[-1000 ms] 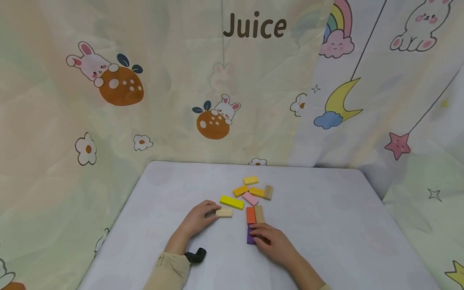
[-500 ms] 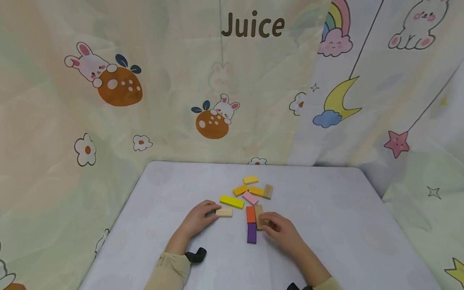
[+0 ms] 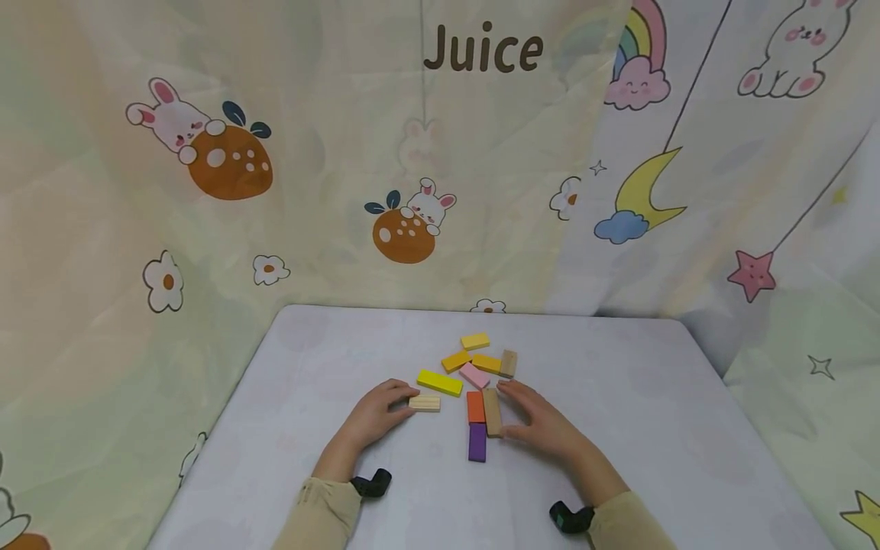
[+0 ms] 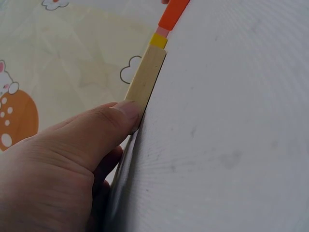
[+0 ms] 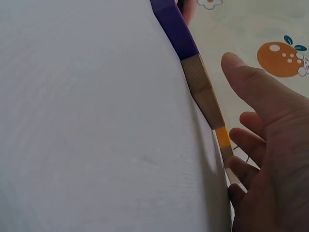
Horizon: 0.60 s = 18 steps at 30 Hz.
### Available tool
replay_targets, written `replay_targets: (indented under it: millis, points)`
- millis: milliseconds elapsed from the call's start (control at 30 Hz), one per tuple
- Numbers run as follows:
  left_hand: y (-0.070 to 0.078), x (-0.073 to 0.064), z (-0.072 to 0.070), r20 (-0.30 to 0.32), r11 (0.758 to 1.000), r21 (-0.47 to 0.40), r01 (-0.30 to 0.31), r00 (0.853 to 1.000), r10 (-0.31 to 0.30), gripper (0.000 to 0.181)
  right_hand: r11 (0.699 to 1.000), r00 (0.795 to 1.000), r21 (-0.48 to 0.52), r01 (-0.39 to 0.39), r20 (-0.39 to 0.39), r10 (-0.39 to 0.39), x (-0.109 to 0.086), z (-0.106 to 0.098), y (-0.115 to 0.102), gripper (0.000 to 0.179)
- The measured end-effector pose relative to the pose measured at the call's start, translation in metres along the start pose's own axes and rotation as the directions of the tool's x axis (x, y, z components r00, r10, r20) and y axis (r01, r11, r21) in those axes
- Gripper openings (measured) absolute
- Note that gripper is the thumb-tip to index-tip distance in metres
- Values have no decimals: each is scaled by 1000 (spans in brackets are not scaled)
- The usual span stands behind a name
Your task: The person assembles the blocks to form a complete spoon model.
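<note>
My left hand (image 3: 374, 412) pinches the left end of a pale wooden block (image 3: 428, 403) lying on the table; in the left wrist view the thumb (image 4: 126, 110) presses on its side. My right hand (image 3: 546, 428) stands just right of a tan wooden block (image 3: 492, 414), thumb and fingers spread apart with nothing between them. That tan block lies lengthwise against an orange block (image 3: 475, 408), whose near end meets a purple block (image 3: 477, 443). The right wrist view shows the right thumb (image 5: 246, 79) raised beside the tan block (image 5: 205, 94).
Beyond the hands lie a bright yellow block (image 3: 440, 383), a pink block (image 3: 474, 375), two orange-yellow blocks (image 3: 456, 361), a pale yellow block (image 3: 475, 341) and a brownish wooden block (image 3: 508, 363). A patterned cloth (image 3: 330, 229) hangs behind the white table (image 3: 619, 397).
My right hand has moved from the purple block up and right to the tan block, and its fingers have spread apart. My left hand has stayed on the pale block.
</note>
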<state>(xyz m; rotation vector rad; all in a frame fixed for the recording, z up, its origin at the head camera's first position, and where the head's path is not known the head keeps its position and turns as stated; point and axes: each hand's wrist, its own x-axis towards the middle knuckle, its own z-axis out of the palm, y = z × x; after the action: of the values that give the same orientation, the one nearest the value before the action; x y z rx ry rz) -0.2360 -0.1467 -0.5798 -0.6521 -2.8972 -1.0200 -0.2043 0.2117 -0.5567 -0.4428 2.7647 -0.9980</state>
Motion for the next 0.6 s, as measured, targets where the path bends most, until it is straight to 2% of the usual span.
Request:
replay_targets:
  millis: [333,433,600]
  points:
    - [0,0,-1,5,1000,-1,-3,1000,3,34,992,996,-98,79,56,-73,8,3,6,102]
    - [-1,1,-1,6,1000,-3,-1,1000,1,34,989,996,-126,75,64,-68,9,4,4,104]
    - [-2,1,-1,6,1000,4,-11,1000,11,34,990,998,-139,17,70,-7,11,5,-2,102]
